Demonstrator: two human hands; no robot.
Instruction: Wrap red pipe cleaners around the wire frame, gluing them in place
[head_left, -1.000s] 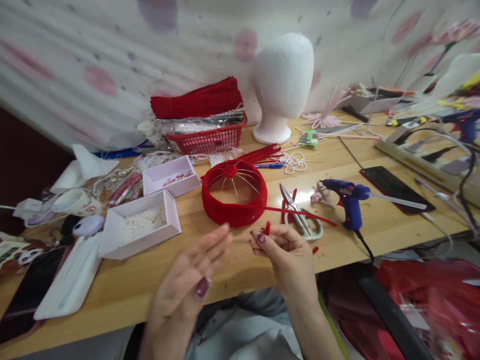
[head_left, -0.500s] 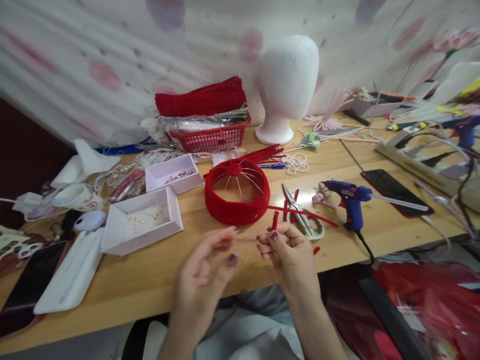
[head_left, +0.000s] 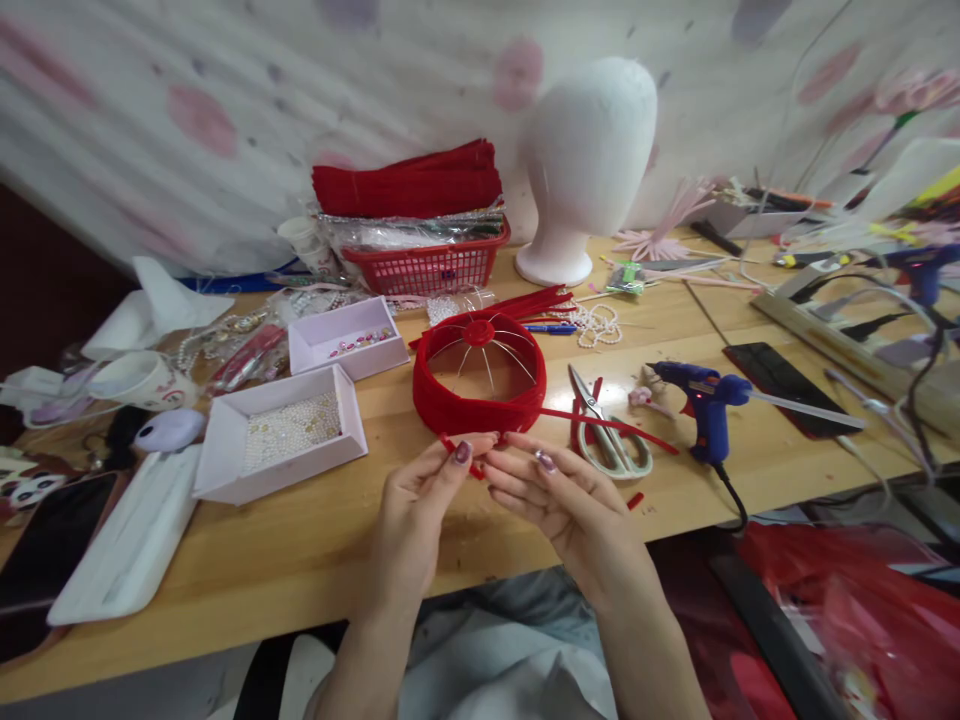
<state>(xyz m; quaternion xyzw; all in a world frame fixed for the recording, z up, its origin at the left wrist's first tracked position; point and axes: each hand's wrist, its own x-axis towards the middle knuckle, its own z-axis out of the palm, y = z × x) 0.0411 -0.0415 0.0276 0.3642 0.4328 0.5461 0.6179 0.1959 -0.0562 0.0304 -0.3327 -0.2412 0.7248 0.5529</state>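
Observation:
My left hand (head_left: 420, 495) and my right hand (head_left: 559, 490) meet above the table's front edge. Together they pinch a short red fuzzy stick piece (head_left: 451, 446) between their fingertips. Just behind them stands a round red wire-frame ring (head_left: 478, 380) wrapped in red fuzzy sticks, with thin spokes to a red hub. A long red stick trails from the ring toward the right. Scissors (head_left: 609, 437) lie right of the ring, and a blue glue gun (head_left: 705, 400) stands further right.
Two white boxes (head_left: 281, 432) with beads sit at the left. A red basket (head_left: 431, 265) with red stick bundles and a white foam head (head_left: 585, 165) stand at the back. Phones (head_left: 791, 385), cables and tools crowd the right; a white tray (head_left: 124, 550) lies at the left front.
My left hand was open and apart from the right; it has come in and closed on the red stick piece beside my right hand, close to the ring.

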